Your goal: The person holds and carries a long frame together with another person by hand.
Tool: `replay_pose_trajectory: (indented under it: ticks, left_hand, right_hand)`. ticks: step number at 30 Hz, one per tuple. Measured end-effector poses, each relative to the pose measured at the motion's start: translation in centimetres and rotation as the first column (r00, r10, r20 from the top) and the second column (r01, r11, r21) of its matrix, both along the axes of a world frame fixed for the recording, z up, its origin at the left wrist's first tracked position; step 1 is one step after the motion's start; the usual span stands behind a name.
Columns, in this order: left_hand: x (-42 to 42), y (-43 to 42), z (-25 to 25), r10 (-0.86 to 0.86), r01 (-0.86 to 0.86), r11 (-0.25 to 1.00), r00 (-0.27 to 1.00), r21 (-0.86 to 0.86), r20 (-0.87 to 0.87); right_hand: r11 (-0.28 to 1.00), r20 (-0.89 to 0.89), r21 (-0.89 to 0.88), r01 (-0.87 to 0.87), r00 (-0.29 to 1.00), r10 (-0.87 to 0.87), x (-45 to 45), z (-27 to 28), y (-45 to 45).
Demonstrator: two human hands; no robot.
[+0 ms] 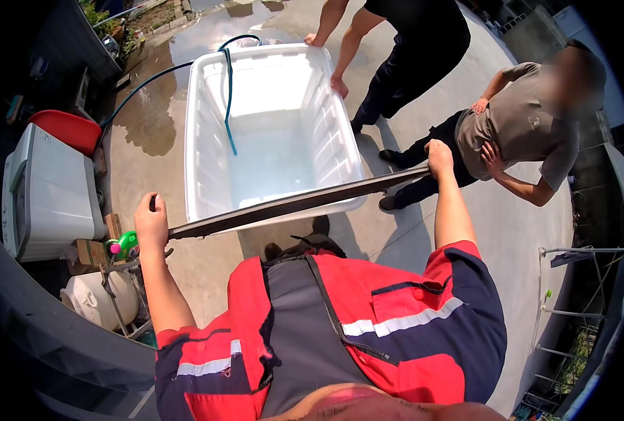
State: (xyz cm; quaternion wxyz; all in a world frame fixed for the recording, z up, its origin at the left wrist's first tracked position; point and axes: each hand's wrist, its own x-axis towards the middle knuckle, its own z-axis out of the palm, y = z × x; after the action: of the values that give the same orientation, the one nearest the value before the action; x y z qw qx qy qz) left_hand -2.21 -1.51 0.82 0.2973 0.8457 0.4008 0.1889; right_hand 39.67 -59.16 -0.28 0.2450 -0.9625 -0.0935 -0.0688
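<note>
A long, thin, dark flat panel point(298, 204), seen nearly edge-on, spans the view in front of my chest. My left hand point(151, 221) is closed around its left end, and my right hand point(439, 158) grips the right end, which sits higher in the view. Beneath and beyond the panel stands a large white plastic tub point(198, 140) with shallow water point(270, 158) inside. A dark teal hose point(228, 98) hangs over the far rim, its end down in the tub. Whether the panel touches the near rim, I cannot tell.
A person in dark clothes point(424, 42) bends at the tub's far right, both hands on its rim. Another person point(519, 119) stands at the right, hands on hips. At left are a white washing machine point(56, 196), red basin point(70, 130) and green bottle point(126, 244). Metal frame point(542, 295) at right.
</note>
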Motion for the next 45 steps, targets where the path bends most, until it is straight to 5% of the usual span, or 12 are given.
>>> replay_pose_trajectory:
  ticks: [3,8,18,20,21,24,31,44,45]
  left_hand:
    - [0.0,0.2,-0.4,-0.007,0.007,1.0,1.0,0.001,0.02]
    - [0.1,-0.4,0.2,-0.015,0.015,1.0,1.0,0.004,0.009]
    - [0.0,-0.1,-0.5,-0.014,0.014,1.0,0.999,0.016,0.035]
    - [-0.2,-0.6,0.0,-0.01,0.01,1.0,1.0,0.004,0.02]
    - [-0.3,-0.4,-0.4,-0.011,0.011,1.0,0.999,0.013,0.032]
    - [-0.4,0.1,-1.5,-0.019,0.017,0.998,0.999,0.067,0.026]
    - [-0.6,0.0,-1.4,-0.003,0.003,1.0,1.0,0.031,0.018]
    - [-0.8,1.2,-2.8,-0.02,0.02,0.999,1.0,0.045,0.018]
    - [-0.9,1.3,-3.0,-0.021,0.019,0.998,0.999,0.054,0.028]
  right_hand:
    - [0.988,-0.19,0.032,0.15,0.972,-0.141,-1.9,2.7,2.1]
    - [0.993,-0.093,0.121,0.007,0.996,0.004,-0.7,0.3,0.3]
    - [0.978,-0.029,-0.13,-0.162,0.987,0.16,0.2,-0.6,-1.2]
    - [0.993,-0.065,-0.031,-0.11,0.992,0.107,-0.4,0.0,-0.7]
    - [0.971,-0.011,-0.159,-0.18,0.984,0.18,0.2,-0.6,-1.5]
    - [1.0,-0.13,0.003,0.01,0.992,-0.01,-0.2,-0.2,-0.9]
    - [0.997,-0.061,-0.048,-0.064,0.996,0.062,0.0,-0.6,-0.9]
    - [0.994,-0.201,-0.029,0.101,0.974,-0.105,-1.8,1.8,0.9]
    - [0.999,-0.039,-0.009,0.04,0.998,-0.04,-0.3,-0.7,-0.4]
